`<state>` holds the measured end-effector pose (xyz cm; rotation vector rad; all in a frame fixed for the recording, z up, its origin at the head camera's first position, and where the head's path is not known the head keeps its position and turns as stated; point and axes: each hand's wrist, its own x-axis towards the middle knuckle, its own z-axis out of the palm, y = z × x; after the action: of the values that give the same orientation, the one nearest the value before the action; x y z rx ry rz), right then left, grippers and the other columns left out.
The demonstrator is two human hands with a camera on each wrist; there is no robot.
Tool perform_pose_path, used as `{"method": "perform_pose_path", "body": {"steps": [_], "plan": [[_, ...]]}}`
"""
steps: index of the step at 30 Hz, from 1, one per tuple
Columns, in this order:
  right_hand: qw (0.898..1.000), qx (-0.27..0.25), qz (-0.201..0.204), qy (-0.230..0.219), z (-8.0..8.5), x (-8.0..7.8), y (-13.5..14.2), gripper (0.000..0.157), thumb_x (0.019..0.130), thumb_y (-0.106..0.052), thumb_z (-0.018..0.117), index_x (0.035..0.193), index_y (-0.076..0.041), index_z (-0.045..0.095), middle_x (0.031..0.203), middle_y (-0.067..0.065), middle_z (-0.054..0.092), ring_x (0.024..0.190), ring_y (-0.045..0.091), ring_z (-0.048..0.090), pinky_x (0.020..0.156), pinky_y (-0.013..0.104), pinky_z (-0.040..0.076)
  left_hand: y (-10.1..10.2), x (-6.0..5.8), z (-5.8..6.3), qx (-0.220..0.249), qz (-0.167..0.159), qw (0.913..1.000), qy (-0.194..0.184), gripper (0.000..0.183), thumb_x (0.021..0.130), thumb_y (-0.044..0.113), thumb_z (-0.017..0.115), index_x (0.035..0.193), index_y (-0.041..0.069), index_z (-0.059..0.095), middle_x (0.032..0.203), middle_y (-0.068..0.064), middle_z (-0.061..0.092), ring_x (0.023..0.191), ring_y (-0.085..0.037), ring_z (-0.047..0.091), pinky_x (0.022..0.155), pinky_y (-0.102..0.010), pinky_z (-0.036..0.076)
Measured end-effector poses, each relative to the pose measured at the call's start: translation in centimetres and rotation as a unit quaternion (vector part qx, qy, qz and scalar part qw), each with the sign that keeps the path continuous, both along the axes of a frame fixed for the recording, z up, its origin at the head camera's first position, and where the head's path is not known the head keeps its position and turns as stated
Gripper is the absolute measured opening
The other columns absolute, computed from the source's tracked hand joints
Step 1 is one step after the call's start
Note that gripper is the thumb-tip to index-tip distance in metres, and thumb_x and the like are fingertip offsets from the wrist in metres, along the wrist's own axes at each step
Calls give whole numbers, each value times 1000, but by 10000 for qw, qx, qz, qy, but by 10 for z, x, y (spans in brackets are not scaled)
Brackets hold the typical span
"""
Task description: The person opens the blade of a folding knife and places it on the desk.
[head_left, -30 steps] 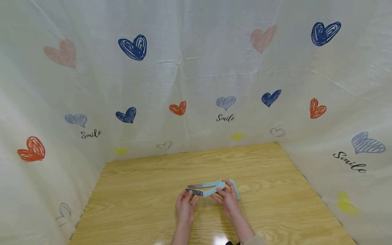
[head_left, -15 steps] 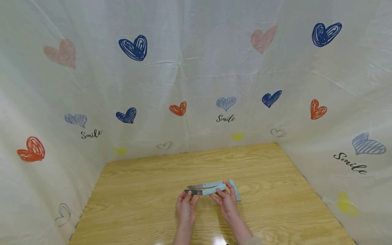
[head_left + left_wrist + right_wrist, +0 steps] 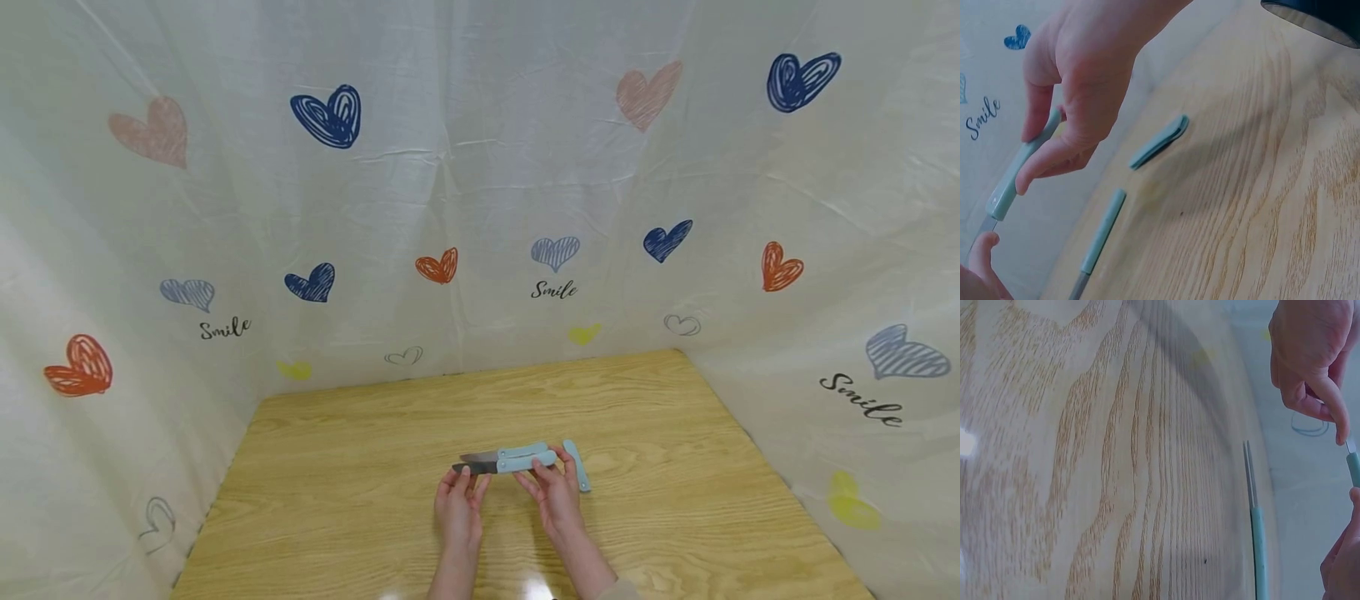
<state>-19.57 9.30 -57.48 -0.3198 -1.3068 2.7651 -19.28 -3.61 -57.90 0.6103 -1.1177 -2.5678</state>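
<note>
In the head view, a folding knife with a light blue handle (image 3: 528,462) is held level above the table, blade out to the left. My left hand (image 3: 459,517) pinches its dark grey blade (image 3: 480,469) between thumb and fingers. The handle's far end is gripped by my right hand (image 3: 561,500). Just behind, a second light blue folding knife (image 3: 1104,231) lies on the table with its blade unfolded. A third one (image 3: 576,465), folded up, lies beyond my right fingers. Both wrist views show the held knife raised clear of the tabletop.
The wood-grain table (image 3: 337,500) stands against a pale curtain (image 3: 480,183) printed with hearts and "Smile", which hangs at the back and both sides. A dark, round-rimmed object (image 3: 1319,22) shows at the left wrist view's top right corner.
The held knife has turned slightly and its handle has risen, so it now overlaps the lying knife in the head view. Both hands keep their holds; the other knives stay put.
</note>
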Motion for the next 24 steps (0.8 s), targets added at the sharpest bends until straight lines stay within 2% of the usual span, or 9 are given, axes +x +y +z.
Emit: {"method": "perform_pose_path", "body": {"steps": [11, 15, 18, 24], "plan": [[9999, 1, -107, -47, -1, -2, -2, 39, 98, 3, 49, 129, -6, 28, 120, 14, 47, 96, 16, 63, 89, 39, 56, 0, -1, -2, 126, 28, 9999, 72, 7, 99, -4, 48, 104, -3, 44, 101, -9, 50, 86, -13, 63, 86, -36, 57], [9996, 221, -151, -28, -4, -1, -1, 47, 97, 3, 51, 135, -2, 23, 120, 13, 50, 97, 15, 64, 90, 36, 56, 2, -1, -5, 111, 45, 9999, 17, 16, 99, -4, 48, 113, -8, 43, 101, -10, 53, 86, -11, 63, 86, -34, 57], [9993, 292, -244, -55, -8, 0, 1, 50, 97, 4, 52, 135, -2, 21, 112, 9, 55, 92, 13, 66, 88, 32, 57, 3, 0, -7, 159, 114, 9998, -12, 24, 99, -4, 48, 119, -10, 37, 100, -10, 54, 84, -10, 63, 86, -31, 57], [9971, 577, -445, -206, -16, 1, 2, 46, 94, 9, 52, 128, 2, 22, 95, 8, 56, 80, 12, 66, 80, 27, 59, 2, 5, -12, 169, 289, 9994, -91, 25, 97, -5, 51, 117, -4, 36, 101, -12, 54, 84, -13, 64, 87, -32, 57]]}}
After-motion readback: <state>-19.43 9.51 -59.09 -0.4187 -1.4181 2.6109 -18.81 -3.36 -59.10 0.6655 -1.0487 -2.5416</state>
